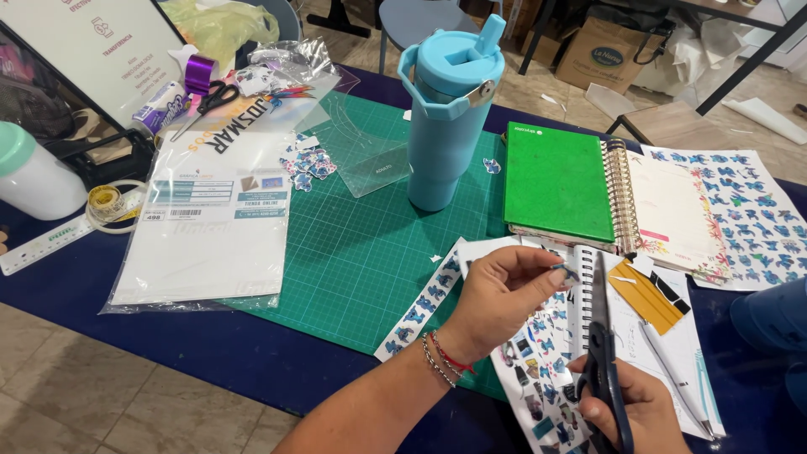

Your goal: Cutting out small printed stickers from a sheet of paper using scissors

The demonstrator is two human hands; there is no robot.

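- Green cutting mat (353,244) covers the middle of a dark blue table (168,353), where a person is cutting out printed stickers at lower right of the frame.
- Left hand (496,307) is closed in a pinch, thumb and fingertips holding a small blue sticker cut-out (565,271) just above the sticker sheet (538,378).
- Right hand (630,412), at the bottom edge, is wrapped through the handles of dark scissors (601,336); the blades point up the frame and look all but closed, their tip just beside the pinching fingers.
- Risk, as it looks from here: with blade tip and fingertips so near, a hasty snip could nick a finger or slice into the printed figure.
- Tall light-blue tumbler (450,109) stands at upper centre beside a green spiral notebook (559,181); an elbow swing could tip it over the paper.
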